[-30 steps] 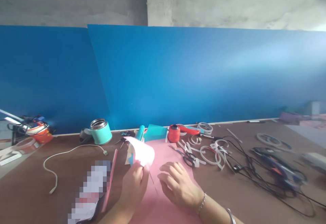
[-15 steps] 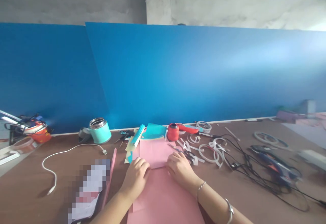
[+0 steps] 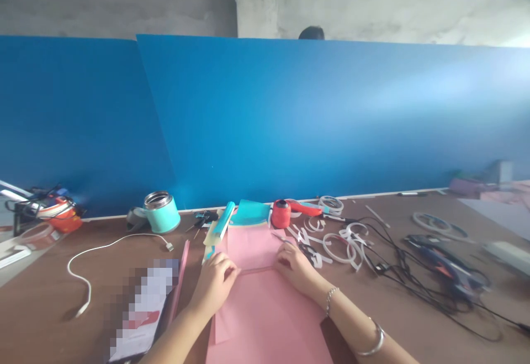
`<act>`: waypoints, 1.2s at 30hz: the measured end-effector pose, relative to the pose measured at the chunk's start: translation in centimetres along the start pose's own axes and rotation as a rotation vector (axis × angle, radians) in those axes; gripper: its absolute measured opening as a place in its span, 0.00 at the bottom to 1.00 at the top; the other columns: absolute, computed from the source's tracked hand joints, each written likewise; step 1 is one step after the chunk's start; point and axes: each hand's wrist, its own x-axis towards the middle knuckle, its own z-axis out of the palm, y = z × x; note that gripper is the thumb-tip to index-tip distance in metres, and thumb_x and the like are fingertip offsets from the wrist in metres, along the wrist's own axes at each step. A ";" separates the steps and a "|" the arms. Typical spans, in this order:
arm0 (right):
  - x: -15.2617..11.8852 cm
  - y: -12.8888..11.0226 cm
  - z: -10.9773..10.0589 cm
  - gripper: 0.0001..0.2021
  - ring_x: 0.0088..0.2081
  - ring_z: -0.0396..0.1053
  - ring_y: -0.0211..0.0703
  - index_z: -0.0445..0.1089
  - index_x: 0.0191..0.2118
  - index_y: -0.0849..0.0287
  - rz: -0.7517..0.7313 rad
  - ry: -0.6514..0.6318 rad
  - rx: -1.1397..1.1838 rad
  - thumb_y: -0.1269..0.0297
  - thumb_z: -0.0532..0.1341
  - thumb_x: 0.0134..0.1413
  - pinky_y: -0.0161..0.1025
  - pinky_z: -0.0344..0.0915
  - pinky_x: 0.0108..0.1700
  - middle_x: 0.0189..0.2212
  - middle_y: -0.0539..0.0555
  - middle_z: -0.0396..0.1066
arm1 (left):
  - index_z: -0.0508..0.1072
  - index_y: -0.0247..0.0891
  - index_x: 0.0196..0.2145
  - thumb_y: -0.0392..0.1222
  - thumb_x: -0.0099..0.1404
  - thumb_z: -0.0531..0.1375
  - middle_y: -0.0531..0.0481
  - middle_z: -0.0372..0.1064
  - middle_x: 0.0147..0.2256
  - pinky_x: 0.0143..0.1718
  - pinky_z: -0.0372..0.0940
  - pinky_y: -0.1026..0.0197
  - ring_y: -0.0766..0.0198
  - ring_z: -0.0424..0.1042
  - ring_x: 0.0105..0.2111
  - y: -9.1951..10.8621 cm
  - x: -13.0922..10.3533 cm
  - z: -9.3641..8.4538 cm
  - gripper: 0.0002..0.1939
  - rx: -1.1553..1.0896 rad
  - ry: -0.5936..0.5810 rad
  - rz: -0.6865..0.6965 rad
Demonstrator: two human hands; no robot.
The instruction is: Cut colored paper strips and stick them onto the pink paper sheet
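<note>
A large sheet of pink paper (image 3: 271,320) lies in front of me, with a raised crease running across it between my hands. My left hand (image 3: 216,280) pinches the left end of that crease, thumb against curled fingers. At the right end, my right hand (image 3: 298,269) has its fingers curled closed on the paper too, partly hiding the edge. Beyond the crease a pink section (image 3: 250,245) stretches toward a turquoise sheet (image 3: 250,213). Scissors (image 3: 307,251) lie just past my right hand, partly covered.
A rolled turquoise sheet (image 3: 224,222), a red hair dryer (image 3: 281,215) and a turquoise mug (image 3: 162,213) stand near the blue partition (image 3: 290,121). A phone (image 3: 141,320) and white cable (image 3: 89,275) lie left. Black cables (image 3: 408,275) and white coils (image 3: 339,248) spread right.
My hands have moved slightly apart along the crease, the left one to the left and the right one a little to the right. More of a head shows above the partition.
</note>
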 end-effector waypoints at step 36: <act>1.0 0.0 0.2 0.14 0.35 0.66 0.45 0.59 0.14 0.58 0.168 0.047 -0.069 0.72 0.62 0.43 0.40 0.62 0.38 0.26 0.52 0.62 | 0.69 0.39 0.22 0.49 0.61 0.55 0.48 0.68 0.32 0.34 0.59 0.58 0.55 0.68 0.38 -0.1 0.3 0.1 0.14 0.202 0.012 -0.225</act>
